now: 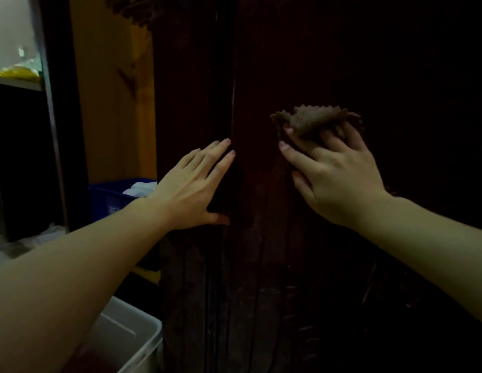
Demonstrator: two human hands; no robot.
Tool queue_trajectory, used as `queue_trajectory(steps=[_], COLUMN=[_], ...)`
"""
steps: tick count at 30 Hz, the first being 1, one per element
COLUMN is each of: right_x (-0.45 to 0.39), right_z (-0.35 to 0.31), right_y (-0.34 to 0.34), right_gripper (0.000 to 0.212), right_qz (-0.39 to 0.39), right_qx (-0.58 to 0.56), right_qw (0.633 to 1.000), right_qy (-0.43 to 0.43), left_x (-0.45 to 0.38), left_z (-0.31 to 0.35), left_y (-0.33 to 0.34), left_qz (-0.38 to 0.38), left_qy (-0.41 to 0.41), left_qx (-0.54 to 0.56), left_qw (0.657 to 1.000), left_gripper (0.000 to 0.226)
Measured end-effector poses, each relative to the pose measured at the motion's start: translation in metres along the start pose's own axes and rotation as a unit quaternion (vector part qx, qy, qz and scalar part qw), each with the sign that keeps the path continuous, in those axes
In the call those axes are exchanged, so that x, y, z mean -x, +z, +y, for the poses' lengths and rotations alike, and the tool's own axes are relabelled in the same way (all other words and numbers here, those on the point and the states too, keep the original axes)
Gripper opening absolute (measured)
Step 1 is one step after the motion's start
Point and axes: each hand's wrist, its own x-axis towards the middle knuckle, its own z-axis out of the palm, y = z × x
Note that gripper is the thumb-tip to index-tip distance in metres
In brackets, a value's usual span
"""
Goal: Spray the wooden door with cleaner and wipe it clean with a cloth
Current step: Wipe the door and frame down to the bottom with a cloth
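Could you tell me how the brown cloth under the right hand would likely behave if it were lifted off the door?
The cloth is bunched, its zigzag edge folded, so probably floppy and light. Pressed against the door by the right hand, it would likely drop if released.

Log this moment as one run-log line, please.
phase: wiping | right hand: presses cloth on wooden door | left hand: flat on door
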Motion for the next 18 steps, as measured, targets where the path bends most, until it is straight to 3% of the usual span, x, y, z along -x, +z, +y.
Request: queue_trajectory(steps=[2,8,11,18], right_x=[0.006,0.049,0.031,-0.018], right_z=[-0.014,-0.054,-0.044,-0.050], right_y=[0.007,0.038,0.030,0.025], right_gripper=[0.055,0.053,0.051,0.049], right_qz=[-0.007,-0.091,-0.049,0.003], right_qx=[-0.007,-0.018,0.008,-0.006], right_qw=[1.000,0.986,0.982,0.997], right_qy=[0.008,-0.139,-0.183,-0.076], left_x=[0.005,0.015,0.015,0.013], left_z=[-0.005,-0.015,-0.021,-0.044], left_y=[0.006,0.023,0.024,0.024], left_qz=[-0.009,0.001,0.018,-0.027], left_qy=[0.003,0.028,0.042,0.097], left_qx=[-0.012,-0.027,-0.026,-0.066], left_qw=[1.000,0.999,0.999,0.993], left_gripper=[0.124,0.121,0.120,0.139])
